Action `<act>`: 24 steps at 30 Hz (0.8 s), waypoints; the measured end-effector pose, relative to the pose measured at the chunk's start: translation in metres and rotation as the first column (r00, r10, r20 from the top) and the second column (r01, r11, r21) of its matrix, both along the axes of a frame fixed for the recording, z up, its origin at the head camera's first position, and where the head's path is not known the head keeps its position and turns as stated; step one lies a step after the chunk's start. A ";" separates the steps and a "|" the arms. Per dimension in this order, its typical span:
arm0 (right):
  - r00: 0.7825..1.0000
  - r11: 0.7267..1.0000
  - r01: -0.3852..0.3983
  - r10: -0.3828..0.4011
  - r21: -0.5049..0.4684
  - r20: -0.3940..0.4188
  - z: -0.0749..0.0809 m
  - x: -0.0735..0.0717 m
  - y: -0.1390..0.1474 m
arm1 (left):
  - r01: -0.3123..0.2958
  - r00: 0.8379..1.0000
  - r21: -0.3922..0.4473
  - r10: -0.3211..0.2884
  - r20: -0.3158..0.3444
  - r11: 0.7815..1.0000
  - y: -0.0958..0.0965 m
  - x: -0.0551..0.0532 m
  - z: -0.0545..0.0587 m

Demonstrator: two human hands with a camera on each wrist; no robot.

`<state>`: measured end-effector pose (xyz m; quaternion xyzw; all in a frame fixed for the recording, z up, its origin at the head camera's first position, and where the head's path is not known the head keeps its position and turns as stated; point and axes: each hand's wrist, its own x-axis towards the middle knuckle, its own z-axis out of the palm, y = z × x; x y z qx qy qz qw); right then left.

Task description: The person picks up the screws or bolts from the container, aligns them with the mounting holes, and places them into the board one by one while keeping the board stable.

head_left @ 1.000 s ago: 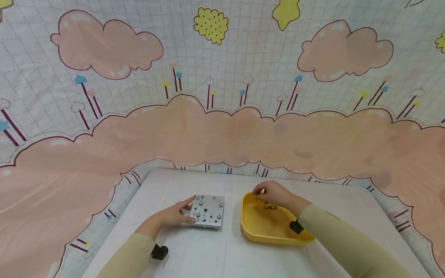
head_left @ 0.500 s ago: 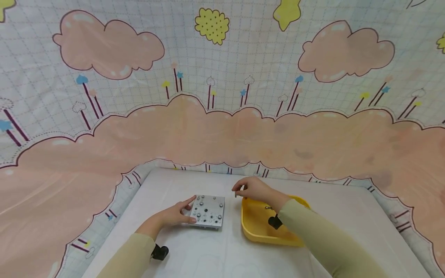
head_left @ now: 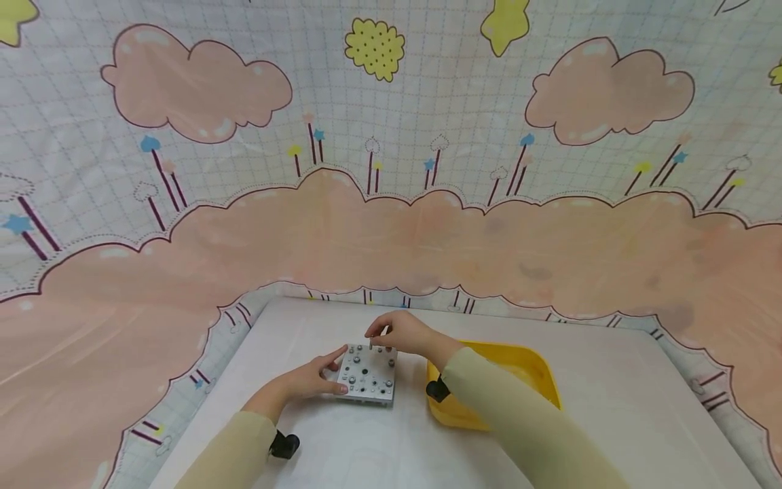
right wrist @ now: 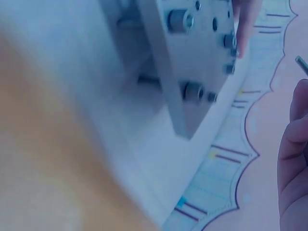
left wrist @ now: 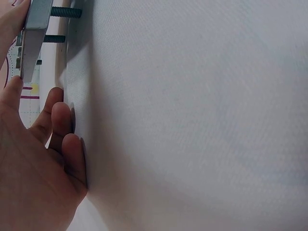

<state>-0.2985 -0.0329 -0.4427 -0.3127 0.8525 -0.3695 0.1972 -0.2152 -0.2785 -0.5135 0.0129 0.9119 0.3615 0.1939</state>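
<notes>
A square silver metal plate [head_left: 379,375] with holes and several socket-head screws [right wrist: 194,91] in it lies on the white table. My left hand [head_left: 302,380] holds its left side, with index finger at the far corner and thumb at the near one. In the left wrist view, threaded screw ends [left wrist: 66,12] stick out from the plate's underside. Over the far edge of the plate, my right hand [head_left: 406,333] pinches a small screw [head_left: 370,345], upright between thumb and fingertips. Whether the screw touches the plate I cannot tell. The right wrist view shows only the screw's end [right wrist: 301,63].
A yellow plastic tray [head_left: 552,384] stands right of the plate, partly hidden under my right forearm. The white table [head_left: 342,448] meets a patterned cloth backdrop [head_left: 427,238] at its far edge. Each wrist carries a black camera.
My right hand has come out of the yellow tray with the small screw and moved left to above the plate. My left hand stays on the plate.
</notes>
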 end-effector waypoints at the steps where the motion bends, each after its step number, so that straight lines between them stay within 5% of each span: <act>1: 1.000 1.000 -0.004 0.004 -0.005 0.006 -0.001 0.001 -0.004 | 0.001 1.000 0.001 -0.001 0.001 1.000 0.000 0.000 0.000; 9: 1.000 0.999 -0.027 0.027 0.021 0.003 -0.007 0.006 -0.032 | -0.005 1.000 0.002 0.005 -0.002 1.000 -0.002 0.002 0.001; 17: 0.991 0.987 -0.039 0.059 0.155 -0.121 -0.020 0.016 -0.050 | -0.005 1.000 0.042 0.005 -0.008 0.999 -0.004 0.003 0.000; 24: 0.989 0.980 -0.023 0.052 0.195 -0.141 -0.027 0.019 -0.056 | -0.020 1.000 0.037 0.020 0.000 0.999 -0.001 0.003 -0.001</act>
